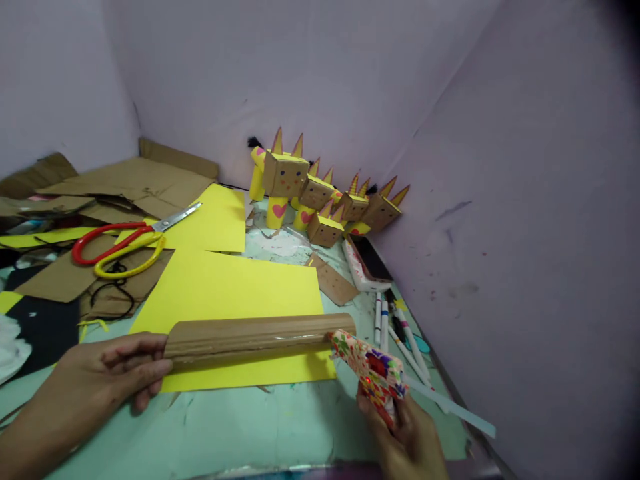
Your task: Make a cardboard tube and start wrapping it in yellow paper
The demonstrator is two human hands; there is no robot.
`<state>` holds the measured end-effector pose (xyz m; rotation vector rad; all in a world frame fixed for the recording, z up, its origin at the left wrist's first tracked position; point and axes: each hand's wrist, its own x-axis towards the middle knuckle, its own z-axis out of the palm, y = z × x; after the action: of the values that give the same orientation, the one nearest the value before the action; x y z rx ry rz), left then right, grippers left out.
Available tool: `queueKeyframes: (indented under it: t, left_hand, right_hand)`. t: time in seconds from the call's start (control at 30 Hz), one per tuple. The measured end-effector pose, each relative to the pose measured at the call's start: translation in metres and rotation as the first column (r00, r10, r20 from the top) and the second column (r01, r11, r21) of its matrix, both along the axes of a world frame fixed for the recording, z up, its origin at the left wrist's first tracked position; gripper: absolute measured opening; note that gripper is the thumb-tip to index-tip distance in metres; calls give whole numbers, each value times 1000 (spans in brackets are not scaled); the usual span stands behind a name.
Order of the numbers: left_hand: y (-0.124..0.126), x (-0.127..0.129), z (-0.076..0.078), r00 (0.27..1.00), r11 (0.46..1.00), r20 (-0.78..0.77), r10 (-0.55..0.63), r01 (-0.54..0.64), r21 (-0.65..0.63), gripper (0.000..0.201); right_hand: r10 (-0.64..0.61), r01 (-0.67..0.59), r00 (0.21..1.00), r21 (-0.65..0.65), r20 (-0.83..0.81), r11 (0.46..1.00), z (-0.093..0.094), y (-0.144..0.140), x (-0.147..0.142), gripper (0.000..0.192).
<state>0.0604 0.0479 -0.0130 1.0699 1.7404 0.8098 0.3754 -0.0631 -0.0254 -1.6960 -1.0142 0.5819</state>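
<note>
The left hand (107, 377) clamps the near end of a rolled cardboard tube (255, 335), thumb on top and fingers curled under, pinning it down on a yellow paper sheet (235, 287). At the tube's far end from that grip, the right hand (410, 437) is wrapped tight around a floral-patterned glue gun (373, 370), its nozzle touching the tube's end along a glossy seam. To do this step well, it seems wise to keep the left hand pressing so the roll cannot spring open, to draw the nozzle steadily along the seam rather than dab, and to keep fingertips off the wet line. Beyond the gun lie several marker pens (387, 320) and a phone (370, 263). Further back from the tube stand cardboard box figures (320, 193) with yellow horns against the wall. Off beyond the left hand's side, red and yellow scissors (125, 243) rest on cardboard scraps (130, 183).
</note>
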Motion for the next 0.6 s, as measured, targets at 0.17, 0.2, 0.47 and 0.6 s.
queueKeyframes:
  t: [0.17,0.2,0.47,0.6]
  left_hand:
    - [0,-7,-15,994,999,101,31,-28,-26,52]
    - [0,-9,-20,993,1000,117,27,-26,-9,52]
    - [2,-19,-31,996,1000,84,1,-2,14,53]
    - [2,-18,-29,997,999,81,12,-14,33,52]
  right_hand:
    - [-34,35,999,-22,35,999,6,-1,8,32]
    - [-44,45,998,-22,42,999,7,-2,10,33]
    - [-92,96,989,-27,114,995,4,-3,23,34]
    - [-85,90,985,-28,149,996,5,-2,27,33]
